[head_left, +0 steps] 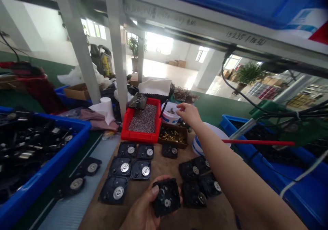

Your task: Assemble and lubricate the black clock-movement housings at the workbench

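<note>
My left hand [146, 207] is near the bottom middle, closed around a black square plastic part [166, 197] with a small metal disc at its centre. My right hand [188, 115] is stretched far forward, fingers pinched together above the white tub [169, 115] and the brown tray of brass pieces [172, 136]. What the fingers pinch, if anything, is too small to see. Several more black square parts [134, 161] lie in rows on the brown work surface, and another group of black parts [200, 182] sits beside my right forearm.
A red bin of small grey pieces [143, 120] stands behind the rows. Blue crates of black parts flank the bench at left [38, 148] and right [282, 161]. A red rod [256, 142] crosses at right. Shelf posts and cables hang overhead.
</note>
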`<state>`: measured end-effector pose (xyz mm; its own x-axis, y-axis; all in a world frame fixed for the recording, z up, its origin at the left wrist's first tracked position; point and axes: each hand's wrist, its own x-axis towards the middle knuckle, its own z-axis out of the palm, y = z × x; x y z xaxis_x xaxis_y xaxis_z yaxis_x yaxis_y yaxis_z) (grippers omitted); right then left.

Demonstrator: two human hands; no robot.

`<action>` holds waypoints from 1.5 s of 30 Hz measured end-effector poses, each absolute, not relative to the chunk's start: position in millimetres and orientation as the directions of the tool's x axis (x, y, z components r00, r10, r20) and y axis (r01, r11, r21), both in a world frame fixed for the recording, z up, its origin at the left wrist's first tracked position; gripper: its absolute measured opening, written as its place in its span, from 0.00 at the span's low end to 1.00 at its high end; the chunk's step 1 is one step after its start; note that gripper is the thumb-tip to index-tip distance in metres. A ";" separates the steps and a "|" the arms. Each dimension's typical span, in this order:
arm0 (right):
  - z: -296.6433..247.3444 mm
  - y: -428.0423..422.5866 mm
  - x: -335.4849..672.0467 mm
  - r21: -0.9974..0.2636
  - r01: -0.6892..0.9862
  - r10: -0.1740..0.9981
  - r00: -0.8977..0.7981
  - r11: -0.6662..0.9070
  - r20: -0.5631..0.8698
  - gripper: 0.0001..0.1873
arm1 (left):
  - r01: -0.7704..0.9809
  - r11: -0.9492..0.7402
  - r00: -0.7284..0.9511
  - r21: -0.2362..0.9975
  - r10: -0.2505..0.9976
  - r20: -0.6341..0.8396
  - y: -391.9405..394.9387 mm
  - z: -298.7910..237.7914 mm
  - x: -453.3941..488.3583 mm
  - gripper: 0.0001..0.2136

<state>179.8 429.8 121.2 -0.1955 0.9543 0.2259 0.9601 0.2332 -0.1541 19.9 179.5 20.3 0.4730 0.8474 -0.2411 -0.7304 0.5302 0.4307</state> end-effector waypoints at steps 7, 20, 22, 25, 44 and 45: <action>58.7 406.5 180.9 0.048 0.992 0.984 -0.113 0.121 -0.138 0.12 | -0.726 0.556 0.506 0.406 0.831 -0.232 184.4 15.9 18.0 0.23; 44.3 402.5 181.5 -0.032 0.994 0.979 -0.105 0.101 -0.173 0.12 | -0.751 0.464 0.426 0.470 0.884 -0.192 182.7 32.7 14.6 0.26; 51.0 396.5 182.5 -0.114 0.988 0.984 -0.116 0.101 -0.137 0.11 | -0.748 0.460 0.437 0.478 0.884 -0.166 182.2 32.7 13.8 0.25; 67.8 375.2 187.6 -0.297 0.945 0.984 -0.164 0.138 -0.064 0.07 | -0.746 0.451 0.446 0.490 0.885 -0.135 181.8 32.2 13.2 0.24; 71.3 189.9 215.0 -0.925 0.367 0.880 -0.467 0.099 -0.091 0.05 | -0.681 0.433 0.443 0.591 0.886 -0.139 180.7 26.2 18.3 0.22; 70.8 187.8 211.3 -0.899 0.407 0.881 -0.470 0.162 -0.054 0.04 | -0.680 0.423 0.438 0.599 0.889 -0.131 180.6 25.7 19.0 0.22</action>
